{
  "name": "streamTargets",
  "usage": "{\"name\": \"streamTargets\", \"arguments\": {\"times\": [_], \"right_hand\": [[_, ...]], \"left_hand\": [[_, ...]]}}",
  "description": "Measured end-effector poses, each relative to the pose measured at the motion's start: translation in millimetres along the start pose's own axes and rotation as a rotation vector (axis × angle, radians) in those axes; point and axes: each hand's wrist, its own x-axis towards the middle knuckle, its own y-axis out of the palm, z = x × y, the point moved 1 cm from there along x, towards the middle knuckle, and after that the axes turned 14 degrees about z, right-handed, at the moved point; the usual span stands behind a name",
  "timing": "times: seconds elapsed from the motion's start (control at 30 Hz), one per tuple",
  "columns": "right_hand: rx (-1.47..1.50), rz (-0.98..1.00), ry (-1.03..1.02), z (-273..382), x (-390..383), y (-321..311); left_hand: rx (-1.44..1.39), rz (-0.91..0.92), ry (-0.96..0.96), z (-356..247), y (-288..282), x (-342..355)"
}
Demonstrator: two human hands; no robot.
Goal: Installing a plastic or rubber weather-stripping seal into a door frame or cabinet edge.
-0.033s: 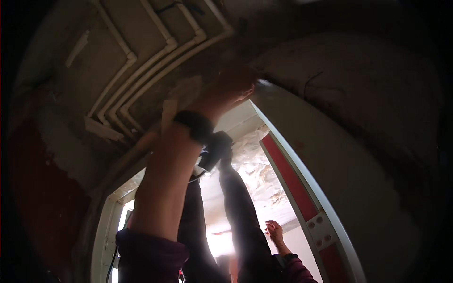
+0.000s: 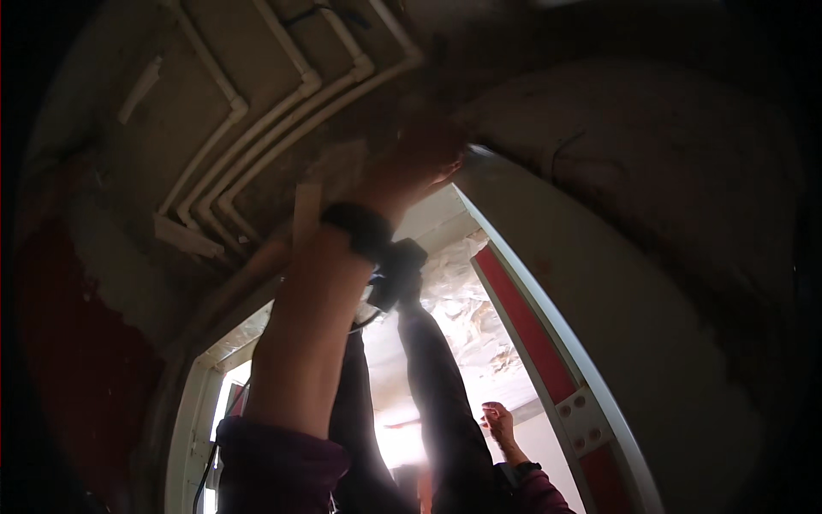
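My left forearm reaches up through the middle, its purple sleeve pushed back and a black wristband (image 2: 360, 231) carrying a small dark device (image 2: 398, 274) round the wrist. In deep shadow, my left hand (image 2: 432, 158) is closed at the upper end of a pale door-like panel edge (image 2: 522, 291). What its fingers hold, if anything, is too dark to tell. Lower down, my right hand (image 2: 497, 417) is raised beside the bright opening, fingers curled in. Whatever may lie between those fingertips is too small to make out. A dark band circles that wrist too.
Several pale pipes (image 2: 257, 141) with elbow bends run along the wall at upper left. A red patch (image 2: 77, 360) marks the left wall. A red strip (image 2: 531, 334) and a plate with round holes (image 2: 586, 424) line the panel. My dark-clothed legs (image 2: 437, 377) show below.
My left forearm and its wristband have shifted slightly to the right. The left hand stays by the panel's upper end, and my right hand is nearly still.
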Motion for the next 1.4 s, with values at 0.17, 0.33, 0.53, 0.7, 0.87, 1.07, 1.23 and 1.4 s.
{"name": "streamTargets", "arguments": {"times": [0.17, 0.33, 0.53, 0.7, 0.87, 1.07, 1.23, 1.4], "right_hand": [[0.070, -0.048, -0.049, -6, -1, -3], [0.088, 0.015, 0.015, -12, 9, -1], [0.017, 0.116, -0.016, 19, 19, 15], [0.059, 0.085, -0.070, 16, 28, 8], [0.076, 0.112, -0.021, 26, 32, 20], [0.153, 0.083, 0.024, 23, 31, 22], [0.152, 0.069, 0.032, 22, 35, 24], [0.242, 0.060, 0.059, 31, 35, 29]], "left_hand": [[0.066, 0.079, -0.350, -7, -8, 11], [-0.892, 0.238, -0.145, 24, -13, -32], [-1.508, -0.086, 0.056, 13, -6, -58], [-0.810, -0.026, 0.072, -45, -12, -22], [-0.987, -0.157, 0.260, -21, 25, 8], [-0.771, -0.080, 0.154, -7, 28, 27], [-0.115, -0.276, 0.151, 2, 18, 27], [0.147, -0.234, -0.040, 4, 5, 23]]}}
